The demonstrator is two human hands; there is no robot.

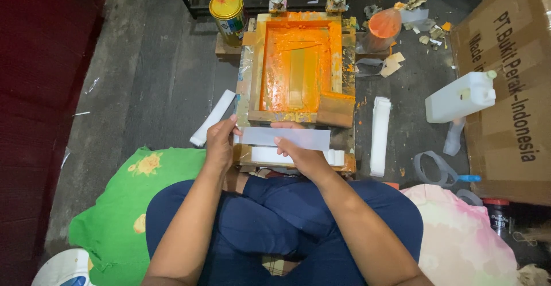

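Fingers of left hand [218, 142] and right hand [298, 155] pinch a flat, pale translucent plastic strip [284, 138] by its ends

Both bare hands raised together ahead of the crossed legs, each closed in a pinch.

The left hand [220, 143] sits at about 10 o'clock from the lap, forearm running up from 7 o'clock, wrist straight, fingers curled inward with the thumb tip pointing toward 1 o'clock; its grip is a closed pinch. The right hand [301, 155] lies just beside it at about 1 o'clock, forearm coming in from 5 o'clock, wrist bent slightly inward, fingers folded under and thumb on top, grip likewise closed. The hands are near but apart.
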